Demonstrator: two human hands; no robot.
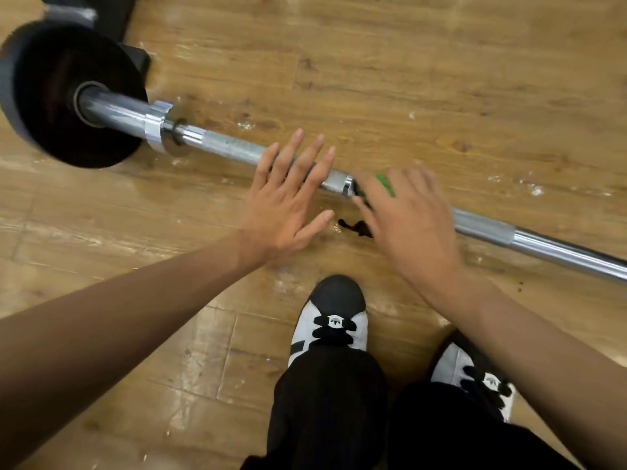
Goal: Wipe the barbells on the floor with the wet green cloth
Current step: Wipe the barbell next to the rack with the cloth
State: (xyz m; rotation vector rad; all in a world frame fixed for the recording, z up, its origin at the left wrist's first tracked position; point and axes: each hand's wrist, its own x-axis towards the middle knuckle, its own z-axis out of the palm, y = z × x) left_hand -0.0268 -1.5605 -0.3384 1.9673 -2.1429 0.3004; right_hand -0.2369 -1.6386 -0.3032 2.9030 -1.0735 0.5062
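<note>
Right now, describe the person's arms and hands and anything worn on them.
The left forearm and right forearm are bare, no sleeves in view. The left hand and right hand show no gloves, rings or watch; the right is blurred.

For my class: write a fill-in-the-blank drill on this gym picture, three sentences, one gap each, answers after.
1. The barbell lies on a ____ floor.
2. The cloth under the right hand is ____.
3. The plate on the barbell's end is ____.

Missing words: wooden, green, black.
</note>
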